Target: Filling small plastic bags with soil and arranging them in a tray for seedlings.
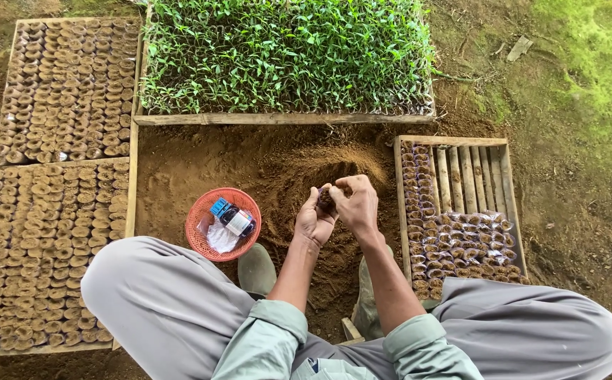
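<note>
My left hand (313, 222) cups a small soil-filled plastic pot (326, 200) above a mound of loose brown soil (334, 169). My right hand (355, 200) rests on top of the pot, fingers bent over its opening and pressing on the soil. Both hands meet around the pot, which is mostly hidden between them. My knees in grey trousers spread to either side below.
A red mesh basket (204, 236) holding a small bottle and white plastic sits to the left. A wooden slatted crate (461, 204) on the right is partly filled with soil pots. Two crates of filled pots (59, 176) lie left. A tray of green seedlings (285, 56) stands ahead.
</note>
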